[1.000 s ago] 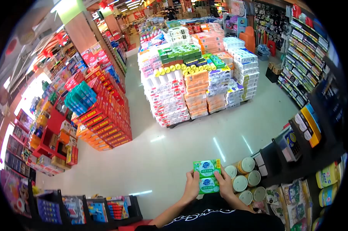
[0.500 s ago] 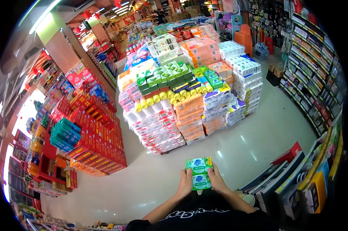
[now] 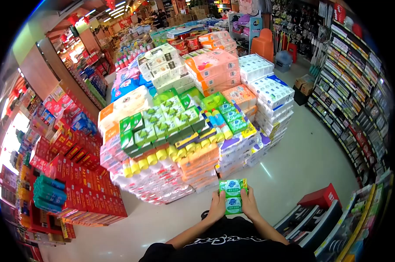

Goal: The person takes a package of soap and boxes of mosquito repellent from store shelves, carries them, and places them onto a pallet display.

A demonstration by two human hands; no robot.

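Observation:
Between my two hands is a green two-part soap pack (image 3: 233,196), held upright in front of my black shirt at the lower middle. My left hand (image 3: 216,207) grips its left side, thumb on the front. On the right side my right hand (image 3: 250,204) grips it the same way. Beyond my hands stands a big stack of tissue packs (image 3: 212,70). On its near top lie green and white boxes (image 3: 162,122), a row of yellow-ended rolls (image 3: 151,159) and more green packs (image 3: 236,120).
Red boxes (image 3: 84,183) stand stacked at the left, with teal bottles (image 3: 49,192) on them. Shelves (image 3: 350,100) line the right side. At the lower right is a rack (image 3: 300,222) beside a red box (image 3: 322,196). An orange chair (image 3: 262,43) stands behind.
The tissue stack is nearer and larger in view, and the red boxes have shifted left and down. My hands still hold the green soap pack.

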